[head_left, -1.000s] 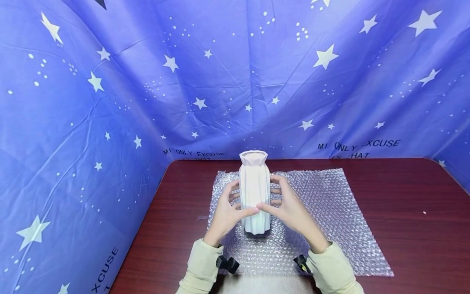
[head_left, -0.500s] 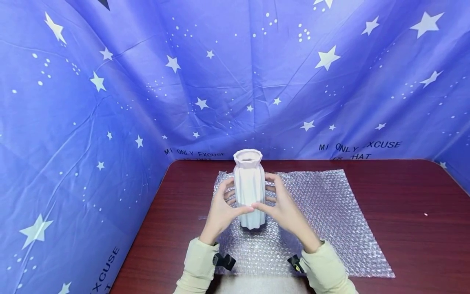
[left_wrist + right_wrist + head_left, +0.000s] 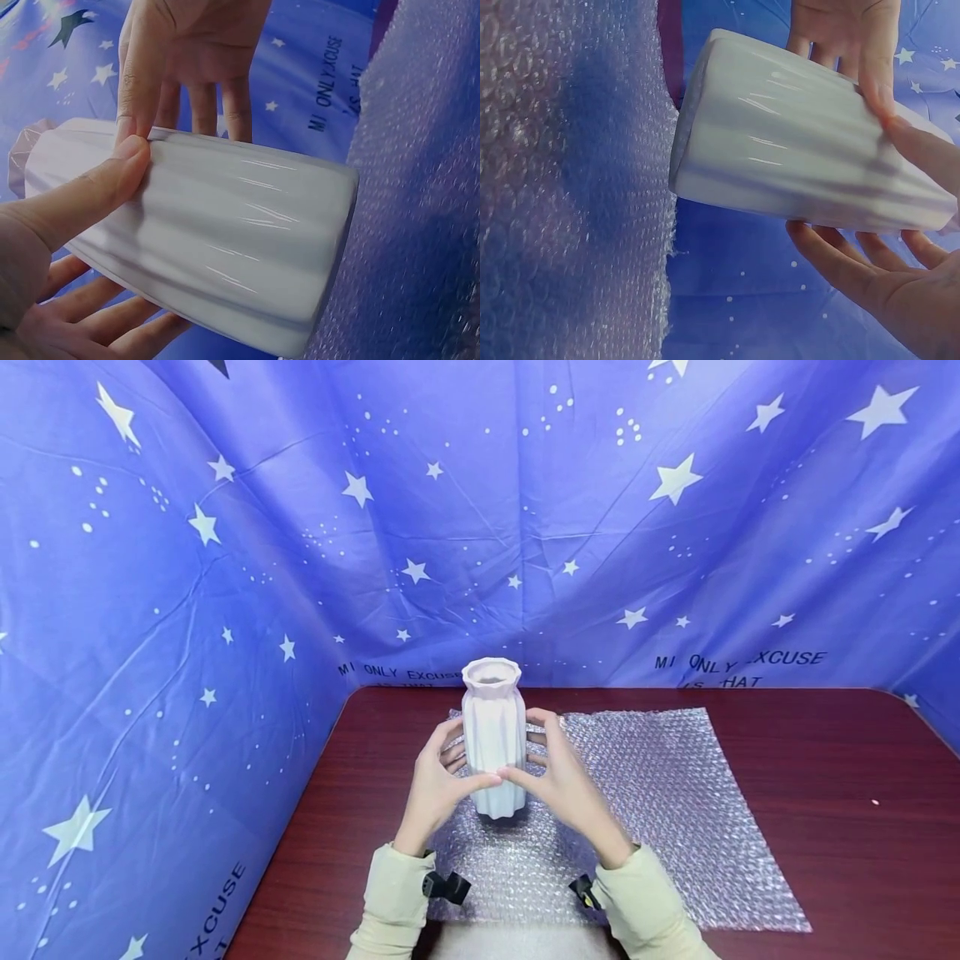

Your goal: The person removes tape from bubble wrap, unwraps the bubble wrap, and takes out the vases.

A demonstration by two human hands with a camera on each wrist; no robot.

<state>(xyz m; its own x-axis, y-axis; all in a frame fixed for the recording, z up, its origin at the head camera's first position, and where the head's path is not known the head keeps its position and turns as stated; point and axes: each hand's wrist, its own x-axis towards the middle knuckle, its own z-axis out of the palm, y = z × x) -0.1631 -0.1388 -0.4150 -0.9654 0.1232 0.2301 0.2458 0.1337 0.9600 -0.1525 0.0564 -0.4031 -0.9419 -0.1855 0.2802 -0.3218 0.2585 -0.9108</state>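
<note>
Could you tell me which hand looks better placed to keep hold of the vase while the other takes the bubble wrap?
Probably the left hand: it grips the vase from its outer side, while the right hand is beside the wider stretch of bubble wrap.

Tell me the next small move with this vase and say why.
Probably lower the white vase onto the bubble wrap and lay it on its side. Both the left hand and the right hand hold it upright, seemingly above the flat sheet.
</note>
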